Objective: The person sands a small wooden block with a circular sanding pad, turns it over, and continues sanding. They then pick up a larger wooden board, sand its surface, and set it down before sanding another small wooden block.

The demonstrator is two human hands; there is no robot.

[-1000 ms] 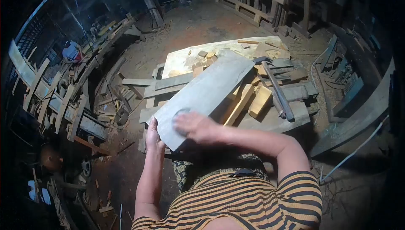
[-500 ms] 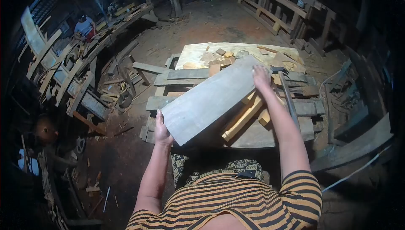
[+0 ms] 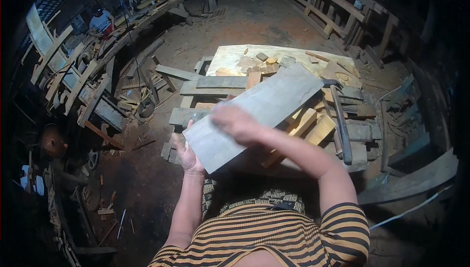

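A wide grey wooden board [image 3: 281, 93] lies slantwise in front of me, its near end raised off the slatted bench. My left hand [image 3: 189, 157] grips the near left edge, with the thumb up along the side and some fingers hidden beneath. Over the near half of the board's face is my right hand [image 3: 237, 124], smeared by motion, so its fingers cannot be made out. Yellowish wooden blocks [image 3: 320, 129] show beneath the board's right side. A claw hammer [image 3: 341, 122] rests to the right of them, its head close to the board's far corner.
Behind the board, a pale plywood sheet [image 3: 230, 56] carries several wood scraps. The bench has weathered planks [image 3: 220, 82] with gaps between. Stacked timber [image 3: 73, 81] stands at left, where a person [image 3: 101, 22] sits farther back. A wooden rack [image 3: 325, 5] runs along the far right.
My right hand has left the board's far corner and come down leftward over its near half. The left hand keeps its hold on the edge. More of the hammer now shows.
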